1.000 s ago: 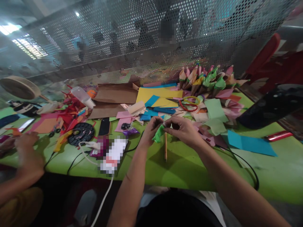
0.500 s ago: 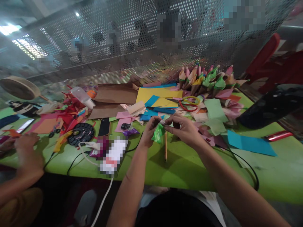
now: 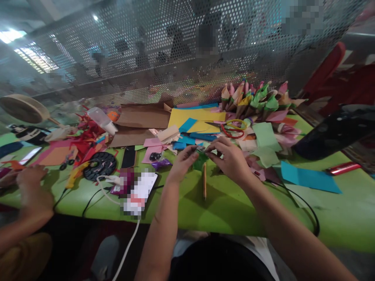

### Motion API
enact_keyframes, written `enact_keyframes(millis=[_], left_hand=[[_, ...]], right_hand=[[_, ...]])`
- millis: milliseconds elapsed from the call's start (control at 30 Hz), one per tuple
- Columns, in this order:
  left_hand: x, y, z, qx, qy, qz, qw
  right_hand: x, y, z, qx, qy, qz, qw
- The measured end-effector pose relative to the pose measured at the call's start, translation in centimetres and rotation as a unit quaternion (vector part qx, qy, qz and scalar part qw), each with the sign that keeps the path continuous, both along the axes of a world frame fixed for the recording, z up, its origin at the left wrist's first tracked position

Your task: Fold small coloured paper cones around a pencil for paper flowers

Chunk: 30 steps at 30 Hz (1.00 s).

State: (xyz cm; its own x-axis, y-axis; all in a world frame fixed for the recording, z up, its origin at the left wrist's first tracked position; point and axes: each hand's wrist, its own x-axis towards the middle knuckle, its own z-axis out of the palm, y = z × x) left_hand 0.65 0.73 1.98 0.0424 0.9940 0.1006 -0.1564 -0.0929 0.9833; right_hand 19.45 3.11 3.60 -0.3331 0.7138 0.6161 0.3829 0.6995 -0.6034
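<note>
A small crumpled green plastic wrapper (image 3: 199, 160) is held up between both hands over the table, its top edge pinched. My left hand (image 3: 185, 160) grips its left side with thumb and fingers. On the other side, my right hand (image 3: 224, 154) pinches the upper right edge with thumb and forefinger. Whatever may be inside the wrapper is too small to make out. A wooden pencil (image 3: 204, 181) lies on the green table (image 3: 187, 210) just below and behind the wrapper, apart from both hands.
Scissors (image 3: 233, 130), paper sheets and rolled paper cones (image 3: 263, 99) stand at the back. A phone (image 3: 140, 195) with a white cable lies at left, near a yellow glue gun (image 3: 77, 173). Another person's hand (image 3: 31, 177) is at far left. A dark bottle (image 3: 334, 130) is at right.
The green wrapper has turned and now looks darker and flatter, with its top edge spread between my hands. My left hand has shifted slightly left, its fingers more extended.
</note>
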Motion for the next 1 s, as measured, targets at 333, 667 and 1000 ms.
enact_keyframes(millis=[333,667,1000], left_hand=[[0.59,0.31,-0.21,0.036,0.033,0.065,0.997],[0.62,0.02,0.32,0.052,0.072,0.091,0.992],[0.79,0.07,0.42,0.062,0.074,0.101,0.990]], right_hand=[[-0.08,0.14,-0.15,-0.127,0.047,-0.017,0.991],[-0.09,0.20,0.11,-0.183,0.072,0.021,0.980],[-0.44,0.24,-0.32,-0.165,0.096,0.028,0.981]])
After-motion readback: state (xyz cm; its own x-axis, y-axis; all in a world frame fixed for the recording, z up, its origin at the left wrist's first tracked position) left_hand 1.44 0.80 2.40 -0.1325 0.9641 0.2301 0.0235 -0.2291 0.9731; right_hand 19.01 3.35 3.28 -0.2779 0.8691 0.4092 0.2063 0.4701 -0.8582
